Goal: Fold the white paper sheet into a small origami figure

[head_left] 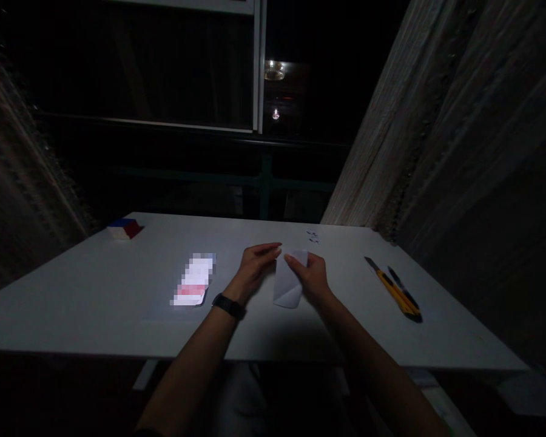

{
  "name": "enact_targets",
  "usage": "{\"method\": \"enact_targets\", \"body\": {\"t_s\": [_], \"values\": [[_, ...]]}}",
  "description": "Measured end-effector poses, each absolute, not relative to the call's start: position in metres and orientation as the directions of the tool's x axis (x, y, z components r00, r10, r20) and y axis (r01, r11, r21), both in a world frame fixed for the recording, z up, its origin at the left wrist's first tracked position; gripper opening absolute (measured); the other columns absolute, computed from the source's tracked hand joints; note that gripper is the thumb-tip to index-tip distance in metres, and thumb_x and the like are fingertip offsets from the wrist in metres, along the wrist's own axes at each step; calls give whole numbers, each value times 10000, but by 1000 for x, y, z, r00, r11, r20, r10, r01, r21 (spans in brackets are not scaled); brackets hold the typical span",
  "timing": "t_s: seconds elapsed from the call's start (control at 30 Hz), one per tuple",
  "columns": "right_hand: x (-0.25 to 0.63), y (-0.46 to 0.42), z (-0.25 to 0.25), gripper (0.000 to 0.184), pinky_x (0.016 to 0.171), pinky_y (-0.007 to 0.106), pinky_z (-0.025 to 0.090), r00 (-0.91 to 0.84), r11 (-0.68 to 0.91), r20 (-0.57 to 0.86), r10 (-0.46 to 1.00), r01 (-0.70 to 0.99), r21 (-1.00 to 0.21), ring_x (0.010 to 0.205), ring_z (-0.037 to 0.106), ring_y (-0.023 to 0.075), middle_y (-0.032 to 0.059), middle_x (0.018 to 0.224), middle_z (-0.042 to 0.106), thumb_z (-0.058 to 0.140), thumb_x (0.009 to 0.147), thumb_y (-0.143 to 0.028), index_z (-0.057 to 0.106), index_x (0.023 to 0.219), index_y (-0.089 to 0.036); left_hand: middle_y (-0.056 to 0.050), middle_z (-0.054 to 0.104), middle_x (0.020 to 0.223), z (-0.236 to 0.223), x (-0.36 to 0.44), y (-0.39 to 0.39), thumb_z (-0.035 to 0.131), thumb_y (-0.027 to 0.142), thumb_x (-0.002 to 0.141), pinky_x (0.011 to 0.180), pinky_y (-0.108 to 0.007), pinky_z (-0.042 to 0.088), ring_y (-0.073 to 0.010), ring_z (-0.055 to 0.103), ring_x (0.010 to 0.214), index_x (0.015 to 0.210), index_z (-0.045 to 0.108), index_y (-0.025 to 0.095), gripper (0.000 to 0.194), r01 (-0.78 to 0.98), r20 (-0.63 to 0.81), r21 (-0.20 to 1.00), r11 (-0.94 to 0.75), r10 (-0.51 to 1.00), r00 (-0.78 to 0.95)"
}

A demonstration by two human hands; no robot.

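A folded piece of white paper (pixel 287 284) with a diagonal crease is held above the front middle of the table. My right hand (pixel 313 274) grips its upper right side, thumb on the face towards me and fingers behind. At the paper's upper left edge is my left hand (pixel 256 264), with a dark band on the wrist. Its thumb and fingertips come together in a pinch; whether a bit of the paper is between them is too dim to see.
On the white table (pixel 95 303) a lit phone (pixel 195 279) lies left of my hands. A colour cube (pixel 124 229) sits at the far left. To the right are a yellow utility knife (pixel 394 291) and a dark pen (pixel 403 286). Small dark marks or scraps (pixel 313 237) show beyond the paper.
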State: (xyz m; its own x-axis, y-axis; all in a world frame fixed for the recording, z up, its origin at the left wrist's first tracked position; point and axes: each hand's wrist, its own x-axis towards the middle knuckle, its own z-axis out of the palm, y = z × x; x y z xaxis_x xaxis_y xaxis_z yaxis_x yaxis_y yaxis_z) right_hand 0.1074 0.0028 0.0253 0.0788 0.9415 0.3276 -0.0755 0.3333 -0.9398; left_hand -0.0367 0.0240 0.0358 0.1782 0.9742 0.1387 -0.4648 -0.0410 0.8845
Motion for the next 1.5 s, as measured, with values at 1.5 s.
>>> {"method": "enact_targets", "body": {"t_s": [1.5], "values": [[108, 3, 28, 257, 515, 275, 412, -4, 216, 227, 974, -298, -930, 525, 558, 155, 16, 628, 644, 720, 584, -357, 654, 727, -155, -62, 699, 750, 51, -37, 15, 706, 301, 617, 654, -279, 469, -189, 625, 698, 771, 721, 175, 200, 38, 414, 907, -420, 905, 99]]}}
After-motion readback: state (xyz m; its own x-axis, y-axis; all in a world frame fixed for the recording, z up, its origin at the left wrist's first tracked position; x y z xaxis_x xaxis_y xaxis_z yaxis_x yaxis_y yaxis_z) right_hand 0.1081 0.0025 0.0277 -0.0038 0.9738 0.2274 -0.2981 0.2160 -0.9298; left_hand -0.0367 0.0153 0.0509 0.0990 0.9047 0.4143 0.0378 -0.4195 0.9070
